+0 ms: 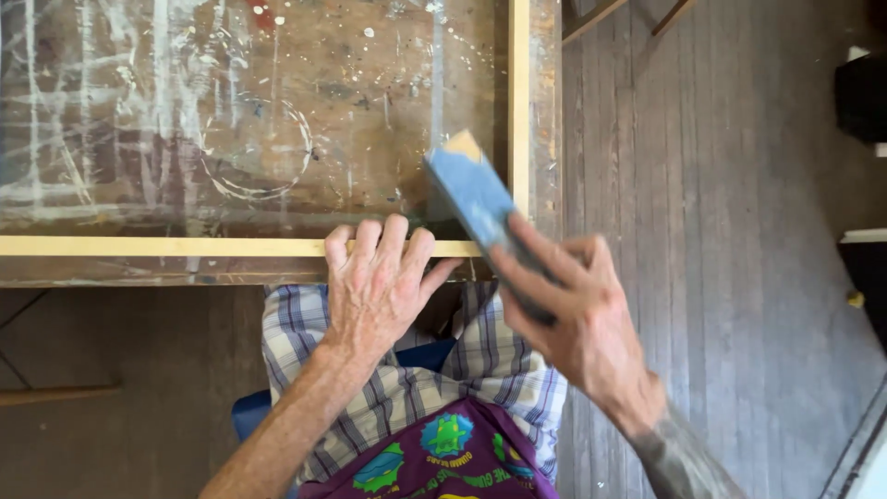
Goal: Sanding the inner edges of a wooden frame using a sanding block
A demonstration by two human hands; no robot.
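L. hand (374, 282) presses flat on pale wood frame (185, 247) at workbench (231, 120) near edge; r. hand (577, 314) clamps blue sanding block (480, 208) by frame's corner. Judged best: keep block flat w/ the grain.

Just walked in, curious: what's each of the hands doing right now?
Left hand: open, fingers resting on the pale wooden frame strip.
Right hand: closed around a blue rectangular sanding block.

A workshop: paint-spattered worktable (231, 111), bare plank floor (721, 231).
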